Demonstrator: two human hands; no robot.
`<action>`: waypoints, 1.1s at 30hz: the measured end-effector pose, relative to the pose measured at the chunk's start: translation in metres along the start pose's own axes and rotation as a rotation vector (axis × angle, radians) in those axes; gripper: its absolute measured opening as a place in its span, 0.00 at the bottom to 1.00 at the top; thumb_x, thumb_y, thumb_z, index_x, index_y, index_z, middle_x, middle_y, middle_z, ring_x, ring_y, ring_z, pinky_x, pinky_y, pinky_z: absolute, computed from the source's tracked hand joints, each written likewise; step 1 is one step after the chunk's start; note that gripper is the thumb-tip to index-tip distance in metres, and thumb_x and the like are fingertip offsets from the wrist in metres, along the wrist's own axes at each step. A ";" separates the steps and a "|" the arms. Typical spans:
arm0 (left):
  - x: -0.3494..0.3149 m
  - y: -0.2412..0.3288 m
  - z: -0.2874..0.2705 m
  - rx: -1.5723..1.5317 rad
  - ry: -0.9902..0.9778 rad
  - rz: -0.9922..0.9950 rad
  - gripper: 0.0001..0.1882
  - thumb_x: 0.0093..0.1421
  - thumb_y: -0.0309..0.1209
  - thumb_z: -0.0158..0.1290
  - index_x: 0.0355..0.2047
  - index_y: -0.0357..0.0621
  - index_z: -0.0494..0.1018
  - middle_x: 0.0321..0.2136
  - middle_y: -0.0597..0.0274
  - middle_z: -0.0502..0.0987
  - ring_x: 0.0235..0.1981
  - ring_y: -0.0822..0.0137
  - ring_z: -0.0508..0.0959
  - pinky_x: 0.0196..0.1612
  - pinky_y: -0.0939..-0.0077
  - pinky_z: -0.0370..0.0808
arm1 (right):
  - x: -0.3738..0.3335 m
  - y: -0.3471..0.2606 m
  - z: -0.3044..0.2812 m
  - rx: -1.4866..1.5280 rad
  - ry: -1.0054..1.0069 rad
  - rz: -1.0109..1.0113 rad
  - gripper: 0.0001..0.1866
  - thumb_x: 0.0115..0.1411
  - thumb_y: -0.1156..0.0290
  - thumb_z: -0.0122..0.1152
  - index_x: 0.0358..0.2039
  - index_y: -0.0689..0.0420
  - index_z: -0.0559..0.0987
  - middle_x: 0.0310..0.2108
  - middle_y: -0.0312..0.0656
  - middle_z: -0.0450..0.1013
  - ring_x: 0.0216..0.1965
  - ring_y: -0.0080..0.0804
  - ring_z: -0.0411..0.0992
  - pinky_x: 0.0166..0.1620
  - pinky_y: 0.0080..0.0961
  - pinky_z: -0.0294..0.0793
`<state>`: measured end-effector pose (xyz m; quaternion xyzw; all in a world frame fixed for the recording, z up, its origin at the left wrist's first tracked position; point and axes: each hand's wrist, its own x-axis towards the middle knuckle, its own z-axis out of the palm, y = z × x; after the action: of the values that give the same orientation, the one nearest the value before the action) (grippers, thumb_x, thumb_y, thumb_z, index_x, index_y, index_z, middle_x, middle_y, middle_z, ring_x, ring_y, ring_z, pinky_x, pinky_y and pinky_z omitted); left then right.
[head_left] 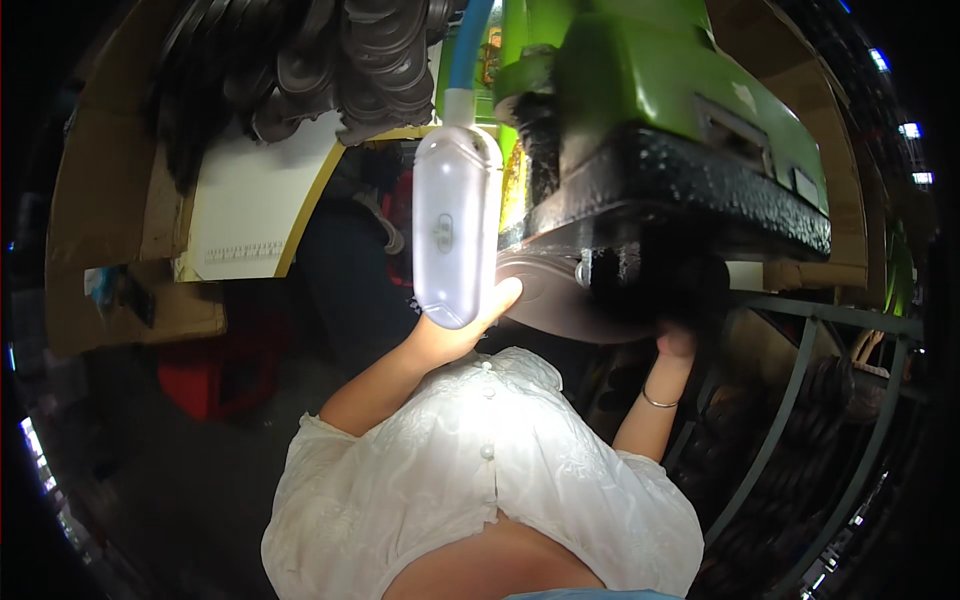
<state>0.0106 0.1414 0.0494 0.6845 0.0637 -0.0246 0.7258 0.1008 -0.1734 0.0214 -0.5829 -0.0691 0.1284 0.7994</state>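
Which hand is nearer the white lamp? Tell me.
Left: the left hand is at the lower end of the white lamp, partly hidden behind it; the right hand is farther off, rightward.

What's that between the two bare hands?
A flat, rounded, dark brown piece lies between the bare left hand and the bare right hand, in the head view.

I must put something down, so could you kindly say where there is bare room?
The white tabletop looks bare between the piled dark pieces and its yellow edge. It is crowded around the lamp, green machine, brown piece, left hand and right hand.
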 end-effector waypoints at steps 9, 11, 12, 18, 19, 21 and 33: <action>-0.018 0.020 -0.041 -0.231 0.145 0.111 0.13 0.57 0.25 0.49 0.42 0.32 0.67 0.35 0.61 0.74 0.35 0.76 0.73 0.40 0.81 0.70 | 0.026 0.016 0.084 0.284 0.188 -0.163 0.19 0.46 0.79 0.57 0.42 0.64 0.70 0.35 0.39 0.70 0.34 0.25 0.70 0.40 0.19 0.69; -0.024 0.019 -0.060 -0.145 0.202 0.068 0.12 0.58 0.27 0.48 0.41 0.33 0.68 0.35 0.61 0.74 0.35 0.76 0.73 0.40 0.82 0.69 | 0.018 0.031 0.099 0.281 0.165 -0.151 0.19 0.46 0.81 0.56 0.42 0.64 0.69 0.35 0.39 0.71 0.34 0.24 0.70 0.41 0.19 0.68; -0.026 0.014 -0.069 -0.163 0.246 0.033 0.12 0.58 0.27 0.48 0.41 0.33 0.68 0.34 0.62 0.74 0.34 0.77 0.72 0.40 0.82 0.69 | 0.016 0.037 0.108 0.282 0.142 -0.147 0.20 0.45 0.82 0.55 0.42 0.65 0.69 0.36 0.39 0.71 0.35 0.24 0.70 0.41 0.18 0.68; -0.034 -0.011 -0.115 -0.256 0.230 -0.207 0.12 0.54 0.25 0.46 0.39 0.34 0.70 0.31 0.65 0.74 0.31 0.78 0.71 0.37 0.84 0.68 | 0.019 0.024 0.168 -0.063 -0.014 -0.198 0.15 0.44 0.84 0.60 0.36 0.65 0.74 0.32 0.38 0.73 0.33 0.25 0.71 0.40 0.21 0.70; -0.036 -0.018 -0.115 -0.170 0.164 -0.227 0.13 0.53 0.24 0.46 0.39 0.34 0.70 0.31 0.65 0.74 0.31 0.78 0.71 0.36 0.84 0.68 | 0.026 0.017 0.172 -0.207 -0.101 -0.257 0.15 0.45 0.81 0.61 0.36 0.64 0.74 0.31 0.38 0.73 0.32 0.25 0.71 0.40 0.21 0.70; -0.038 -0.045 -0.115 0.002 0.025 -0.266 0.14 0.50 0.22 0.46 0.39 0.34 0.71 0.31 0.66 0.74 0.31 0.78 0.72 0.34 0.84 0.68 | 0.033 0.005 0.177 -0.384 -0.209 -0.279 0.14 0.45 0.77 0.63 0.35 0.64 0.74 0.30 0.39 0.73 0.31 0.25 0.71 0.39 0.22 0.71; 0.023 0.018 0.020 0.042 0.064 0.223 0.11 0.56 0.29 0.52 0.37 0.35 0.73 0.30 0.65 0.76 0.29 0.79 0.72 0.33 0.82 0.71 | 0.033 -0.008 0.148 -0.123 -0.371 -0.109 0.19 0.44 0.75 0.66 0.38 0.62 0.74 0.36 0.37 0.73 0.39 0.24 0.69 0.45 0.23 0.68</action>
<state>0.0367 0.1238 0.0658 0.7030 0.0100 0.0768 0.7069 0.0946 -0.0312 0.0741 -0.5924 -0.2544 0.1858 0.7415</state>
